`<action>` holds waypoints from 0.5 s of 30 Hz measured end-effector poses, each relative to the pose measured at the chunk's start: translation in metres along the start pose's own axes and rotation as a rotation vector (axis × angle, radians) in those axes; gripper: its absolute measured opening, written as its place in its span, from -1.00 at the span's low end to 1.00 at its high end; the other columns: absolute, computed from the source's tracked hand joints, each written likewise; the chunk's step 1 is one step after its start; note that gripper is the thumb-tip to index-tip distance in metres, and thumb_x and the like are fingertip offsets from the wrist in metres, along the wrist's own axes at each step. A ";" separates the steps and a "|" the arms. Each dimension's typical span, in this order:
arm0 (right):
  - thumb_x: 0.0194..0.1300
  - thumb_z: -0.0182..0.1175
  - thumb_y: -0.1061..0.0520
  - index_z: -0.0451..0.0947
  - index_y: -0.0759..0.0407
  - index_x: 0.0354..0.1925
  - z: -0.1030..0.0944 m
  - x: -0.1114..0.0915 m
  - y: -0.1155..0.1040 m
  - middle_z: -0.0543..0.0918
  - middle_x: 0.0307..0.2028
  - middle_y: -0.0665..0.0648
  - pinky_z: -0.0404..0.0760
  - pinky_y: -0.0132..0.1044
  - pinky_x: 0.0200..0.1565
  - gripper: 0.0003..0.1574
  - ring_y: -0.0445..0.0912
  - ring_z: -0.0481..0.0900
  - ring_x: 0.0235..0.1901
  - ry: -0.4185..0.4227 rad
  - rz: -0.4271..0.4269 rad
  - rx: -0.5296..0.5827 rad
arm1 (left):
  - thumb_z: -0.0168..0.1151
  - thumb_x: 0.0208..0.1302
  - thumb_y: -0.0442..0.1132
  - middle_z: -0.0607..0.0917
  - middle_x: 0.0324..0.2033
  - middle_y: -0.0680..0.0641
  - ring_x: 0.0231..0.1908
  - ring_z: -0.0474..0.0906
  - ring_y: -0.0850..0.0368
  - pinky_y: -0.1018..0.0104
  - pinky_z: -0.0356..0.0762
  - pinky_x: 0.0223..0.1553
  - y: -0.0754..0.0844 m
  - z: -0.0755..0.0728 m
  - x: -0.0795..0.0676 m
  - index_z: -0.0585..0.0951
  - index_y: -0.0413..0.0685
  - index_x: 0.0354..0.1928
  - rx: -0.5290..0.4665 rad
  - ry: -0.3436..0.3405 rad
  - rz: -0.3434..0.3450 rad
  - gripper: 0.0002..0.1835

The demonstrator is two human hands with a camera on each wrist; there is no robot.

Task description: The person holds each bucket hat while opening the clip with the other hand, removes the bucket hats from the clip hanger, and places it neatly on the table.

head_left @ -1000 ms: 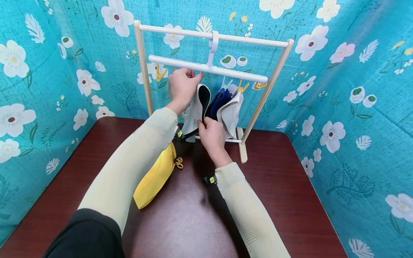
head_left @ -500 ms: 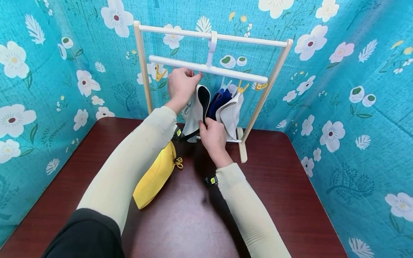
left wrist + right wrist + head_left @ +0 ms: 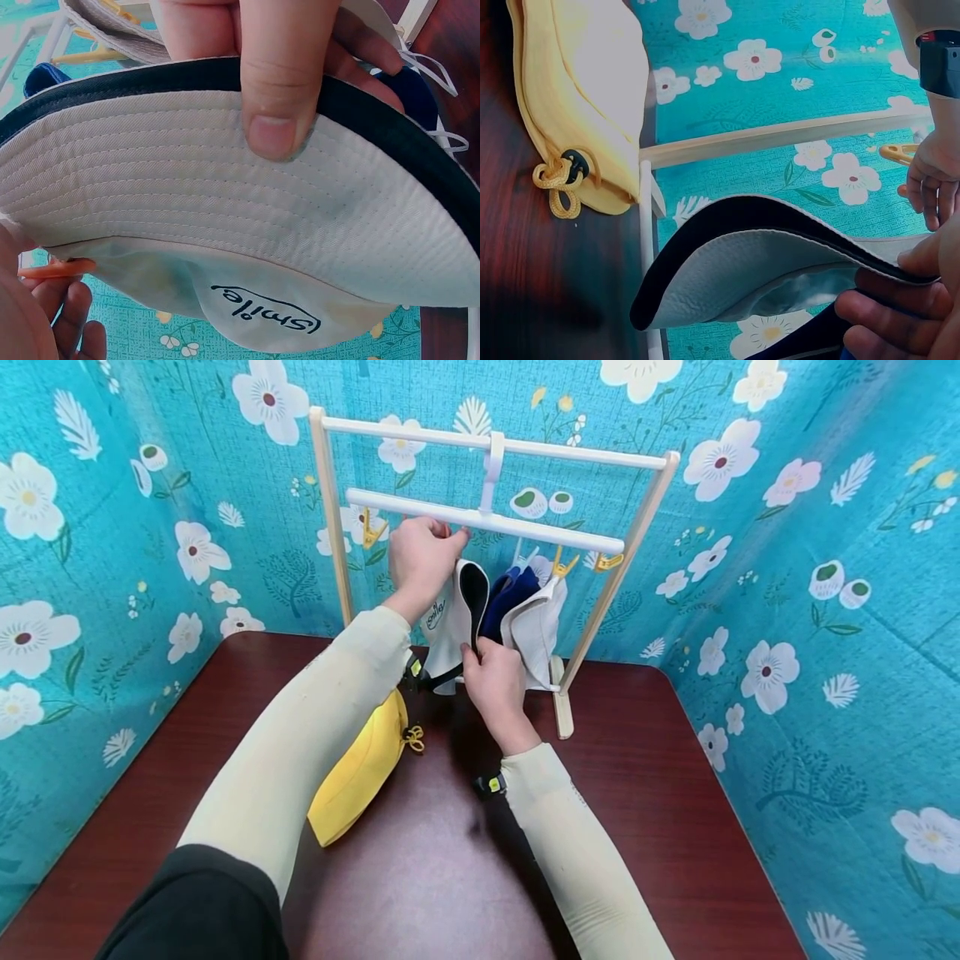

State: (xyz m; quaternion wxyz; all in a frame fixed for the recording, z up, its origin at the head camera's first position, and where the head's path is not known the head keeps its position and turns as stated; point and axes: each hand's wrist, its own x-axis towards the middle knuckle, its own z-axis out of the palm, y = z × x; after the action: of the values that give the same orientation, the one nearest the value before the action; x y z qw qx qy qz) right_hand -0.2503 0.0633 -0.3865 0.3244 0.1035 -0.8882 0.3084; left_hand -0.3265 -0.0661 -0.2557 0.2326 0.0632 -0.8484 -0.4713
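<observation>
A whitish bucket hat (image 3: 442, 639) with a black-edged brim and the word "smile" on its crown hangs below the white hanger bar (image 3: 420, 509). Up at that bar, my left hand (image 3: 423, 556) pinches an orange clothespin (image 3: 75, 268) at the hat's edge. My right hand (image 3: 495, 677) grips the brim lower down; in the left wrist view its thumb (image 3: 277, 139) presses flat on the stitched brim, the fingers behind. From the right wrist, the brim (image 3: 727, 217) shows folded into a curve, its black lining outward.
Right of the hat, a blue cloth piece (image 3: 517, 593) and a pale one (image 3: 538, 627) hang from clips. Yellow clothespins (image 3: 372, 529) sit toward the bar's ends. A wooden rack (image 3: 652, 510) bears the hanger. A yellow cloth item (image 3: 356, 772) with a cord lies on the table (image 3: 645, 827).
Both hands keep their hold and place. The hat has turned slightly, so more of the printed word shows than a second ago.
</observation>
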 end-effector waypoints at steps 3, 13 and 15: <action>0.28 0.22 -0.04 0.26 -0.01 -0.76 -0.001 -0.001 0.001 0.28 -0.84 -0.01 0.21 -0.23 -0.71 -0.45 -0.05 0.43 -0.71 0.000 0.002 0.005 | 0.31 0.11 0.24 0.60 -0.72 0.12 -0.65 0.47 0.17 0.22 0.26 -0.61 0.000 -0.001 -0.001 0.61 0.12 -0.60 -0.012 0.004 0.005 -0.61; 0.30 0.21 -0.01 0.30 0.00 -0.75 -0.006 -0.003 0.003 0.30 -0.84 -0.02 0.20 -0.23 -0.72 -0.47 -0.10 0.38 -0.74 -0.008 0.016 0.031 | 0.28 0.13 0.25 0.59 -0.72 0.10 -0.65 0.48 0.17 0.23 0.24 -0.65 0.001 0.000 -0.003 0.59 0.10 -0.61 -0.015 0.012 0.011 -0.58; 0.29 0.21 -0.01 0.30 0.01 -0.75 -0.007 -0.003 0.003 0.29 -0.84 -0.02 0.19 -0.23 -0.73 -0.47 -0.10 0.39 -0.74 -0.008 0.015 0.027 | 0.28 0.13 0.25 0.59 -0.72 0.11 -0.66 0.48 0.17 0.24 0.24 -0.65 0.001 0.000 -0.003 0.60 0.11 -0.61 -0.017 0.011 -0.001 -0.58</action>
State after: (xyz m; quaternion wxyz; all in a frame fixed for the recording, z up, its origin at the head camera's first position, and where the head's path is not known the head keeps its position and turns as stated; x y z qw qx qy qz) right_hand -0.2456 0.0697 -0.3861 0.3172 0.1023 -0.8860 0.3223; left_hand -0.3243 -0.0644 -0.2558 0.2377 0.0644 -0.8431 -0.4781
